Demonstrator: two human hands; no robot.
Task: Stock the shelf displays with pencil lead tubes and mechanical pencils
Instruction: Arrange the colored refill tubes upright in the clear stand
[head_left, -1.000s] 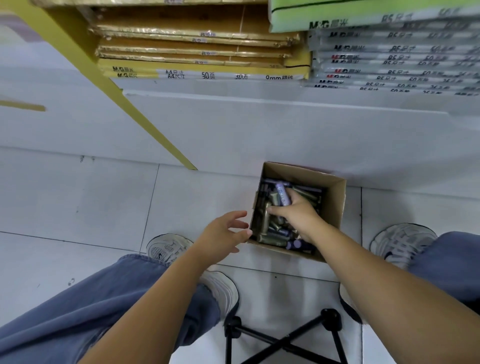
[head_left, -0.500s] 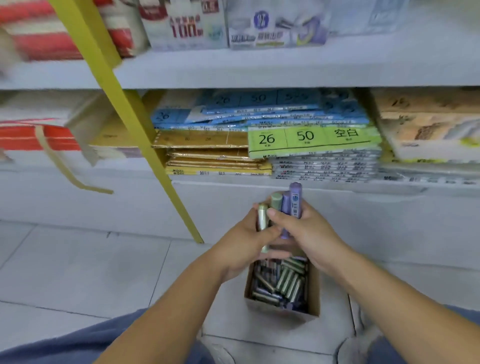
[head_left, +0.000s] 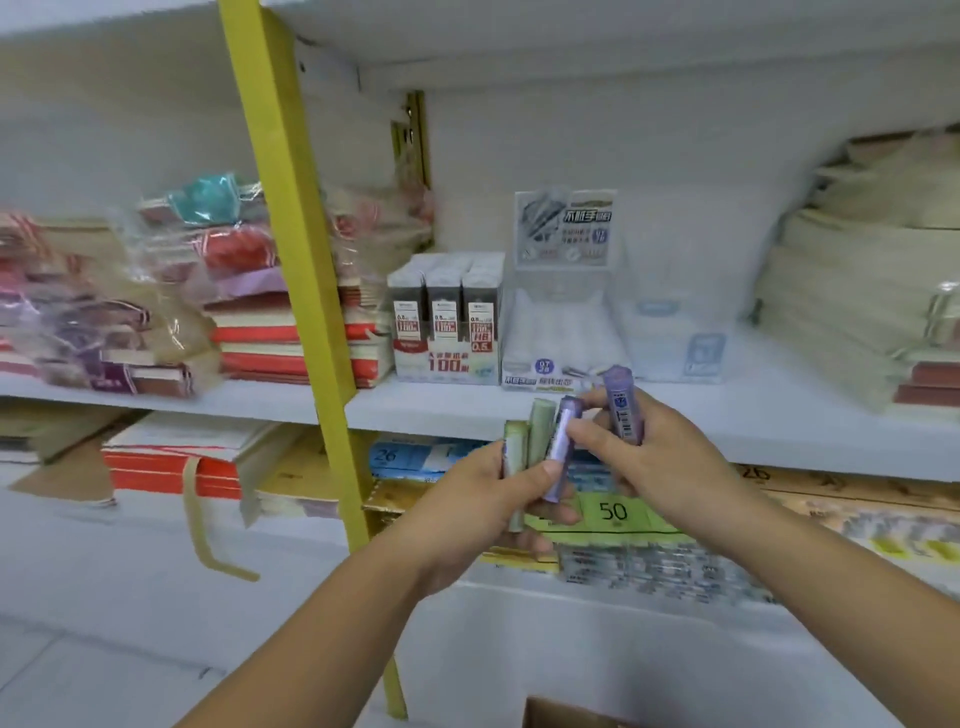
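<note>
While both forearms slanted up and inward from the lower corners of the view, the hands met just in front of the white shelf (head_left: 753, 415), each holding slim plastic tubes. The left hand (head_left: 483, 499) was curled round a small bundle of two pale green lead tubes (head_left: 537, 431) and one translucent purple lead tube (head_left: 560, 441), with its thumb pressed across the purple one's lower half. The right hand (head_left: 654, 462) gripped a second purple lead tube (head_left: 623, 405), and its fingertips closed on the upper part of the purple tube in the bundle.

All four tubes stood nearly upright, caps up and long axes running bottom to top. The bundle leaned slightly right and the second purple tube slightly left. Their lower ends were hidden inside the fingers, and the label print was too blurred to read.

Just behind the tubes on the shelf stood a clear plastic display box (head_left: 563, 322) with a printed header card. A white carton of grey lead cases (head_left: 447, 317) stood to its left and another clear display (head_left: 675, 343) to its right. Farther left, a yellow metal upright (head_left: 291, 260) crossed the shelves in front of stacked red notebooks (head_left: 260, 358). A brown cardboard box (head_left: 561, 714) was cut off at the bottom edge.
</note>
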